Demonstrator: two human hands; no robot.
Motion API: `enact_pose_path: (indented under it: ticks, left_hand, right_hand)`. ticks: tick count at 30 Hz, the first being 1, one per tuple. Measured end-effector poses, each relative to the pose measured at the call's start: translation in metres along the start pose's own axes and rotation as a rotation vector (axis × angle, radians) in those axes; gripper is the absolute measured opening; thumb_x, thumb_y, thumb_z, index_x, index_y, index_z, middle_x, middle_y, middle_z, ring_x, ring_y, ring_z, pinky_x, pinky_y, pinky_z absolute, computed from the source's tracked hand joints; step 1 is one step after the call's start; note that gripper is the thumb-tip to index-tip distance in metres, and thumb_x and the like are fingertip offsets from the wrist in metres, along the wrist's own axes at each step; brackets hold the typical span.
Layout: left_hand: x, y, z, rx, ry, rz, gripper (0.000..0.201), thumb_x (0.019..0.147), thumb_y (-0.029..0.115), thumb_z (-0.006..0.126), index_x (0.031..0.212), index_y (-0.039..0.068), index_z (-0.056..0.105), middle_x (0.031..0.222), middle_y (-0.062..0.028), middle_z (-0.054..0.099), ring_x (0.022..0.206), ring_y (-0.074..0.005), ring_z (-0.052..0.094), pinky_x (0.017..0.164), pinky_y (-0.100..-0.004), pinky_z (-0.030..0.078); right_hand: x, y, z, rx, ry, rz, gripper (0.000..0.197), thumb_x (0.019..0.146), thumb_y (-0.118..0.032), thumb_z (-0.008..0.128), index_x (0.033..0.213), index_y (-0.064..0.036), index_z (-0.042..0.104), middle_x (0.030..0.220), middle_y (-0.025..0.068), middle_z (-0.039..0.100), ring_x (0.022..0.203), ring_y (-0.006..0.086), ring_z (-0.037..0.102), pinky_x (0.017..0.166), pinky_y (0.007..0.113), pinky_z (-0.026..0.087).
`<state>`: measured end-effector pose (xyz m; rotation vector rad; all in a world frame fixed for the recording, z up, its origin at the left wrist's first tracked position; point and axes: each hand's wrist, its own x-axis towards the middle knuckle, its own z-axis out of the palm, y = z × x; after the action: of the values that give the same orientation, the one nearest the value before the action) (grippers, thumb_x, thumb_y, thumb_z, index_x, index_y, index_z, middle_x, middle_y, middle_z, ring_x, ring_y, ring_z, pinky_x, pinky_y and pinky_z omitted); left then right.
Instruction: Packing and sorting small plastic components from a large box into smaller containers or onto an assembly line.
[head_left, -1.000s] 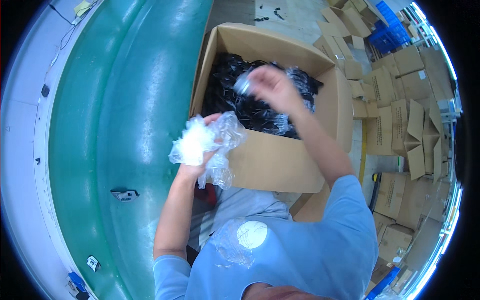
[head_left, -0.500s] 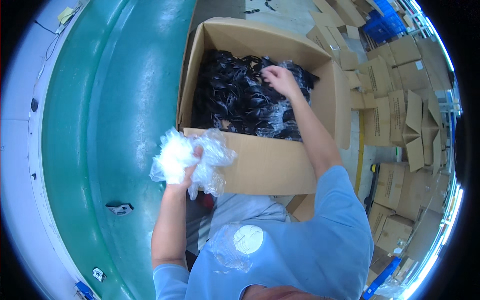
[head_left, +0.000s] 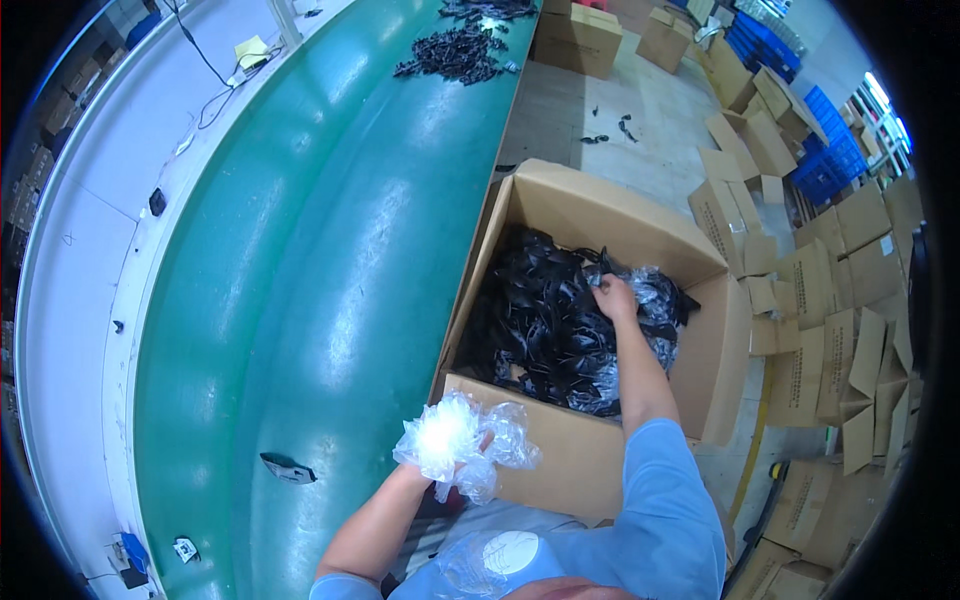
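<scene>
My left hand (head_left: 484, 446) is closed around a crumpled bunch of clear plastic bags (head_left: 450, 436) at the near left corner of a big open cardboard box (head_left: 560, 392). The bunch hides most of its fingers. Inside the box lies a heap of thin black parts (head_left: 545, 310), some of them in clear plastic wrapping (head_left: 655, 290) on the right side. My right hand (head_left: 615, 297) reaches into the heap, fingers bent and pressed together at its upper surface. Whatever they pinch is too small and dark to make out.
Left of the box runs a long green surface (head_left: 330, 250), with a dark pile of parts (head_left: 460, 52) at its far end and a small grey-black piece (head_left: 288, 468) nearer. Cardboard boxes (head_left: 800, 370) and blue crates (head_left: 830, 140) crowd the right. Black scraps (head_left: 628, 128) lie on the floor.
The head view has shifted, bringing the far end of the green surface into sight. My right hand stays at the heap, its fingers lower among the parts. My left hand keeps the bags.
</scene>
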<state>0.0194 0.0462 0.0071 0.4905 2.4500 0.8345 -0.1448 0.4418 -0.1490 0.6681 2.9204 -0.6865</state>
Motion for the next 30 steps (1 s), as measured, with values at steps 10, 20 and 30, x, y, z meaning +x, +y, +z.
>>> enact_pose_path:
  ticks: [10, 20, 30]
  left_hand:
    - [0.000, -0.002, 0.000, -0.017, 0.170, 0.054, 0.041, 0.084, 0.039, 0.066, 0.110, 0.008, 0.062, 0.103, -0.0144, 0.062, 0.098, -0.0353, 0.057, 0.085, -0.0480, 0.045]
    - [0.002, -0.005, 0.011, -0.047, 0.249, 0.255, 0.033, 0.084, 0.037, 0.069, 0.100, 0.009, 0.065, 0.091, -0.0123, 0.064, 0.090, -0.0350, 0.060, 0.076, -0.0478, 0.047]
    - [0.006, -0.002, 0.011, -0.084, 0.343, 0.434, 0.039, 0.088, 0.048, 0.061, 0.097, 0.011, 0.066, 0.092, -0.0131, 0.066, 0.087, -0.0355, 0.062, 0.078, -0.0492, 0.047]
  right_hand:
    - [0.018, -0.029, 0.029, 0.143, 0.051, 0.163, 0.065, 0.083, -0.060, 0.059, 0.114, -0.0023, 0.061, 0.119, 0.0236, 0.063, 0.114, 0.0411, 0.058, 0.098, 0.046, 0.044]
    - [0.055, 0.017, 0.053, 0.903, 0.252, 0.378, 0.026, 0.086, -0.020, 0.064, 0.105, -0.0037, 0.061, 0.086, 0.0089, 0.063, 0.071, 0.0187, 0.061, 0.054, 0.034, 0.048]
    - [-0.026, -0.005, -0.056, 0.535, 0.472, -0.148, 0.022, 0.089, -0.019, 0.066, 0.106, -0.0048, 0.062, 0.075, -0.0001, 0.061, 0.067, 0.0086, 0.052, 0.064, 0.026, 0.044]
